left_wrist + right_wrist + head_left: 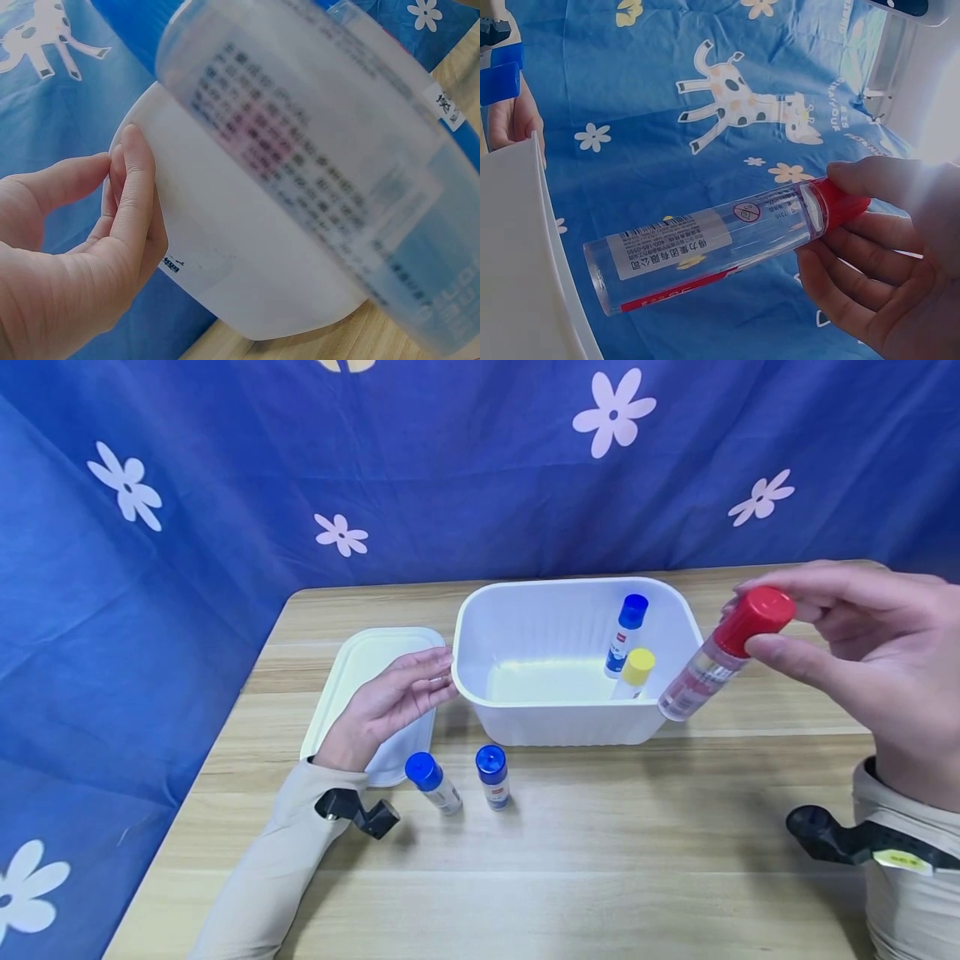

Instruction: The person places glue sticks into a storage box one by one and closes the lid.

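My right hand (862,652) pinches the red cap of a clear glue bottle (701,681), which tilts with its base toward the right front corner of the white plastic bin (555,725). The right wrist view shows the bottle (697,247) and its printed label, thumb above the cap and fingers below. With fingers fairly straight, my left hand (397,697) touches the bin's left side near the rim. Inside the bin, at its right end, a blue-capped bottle (625,635) and a yellow-capped bottle (636,672) stand.
Two blue-capped bottles, one on the left (435,783) and another beside it (492,777), stand in front of the bin. A pale lid (386,647) lies under the left forearm's hand. Blue flowered cloth (450,468) hangs behind the wooden table (570,860).
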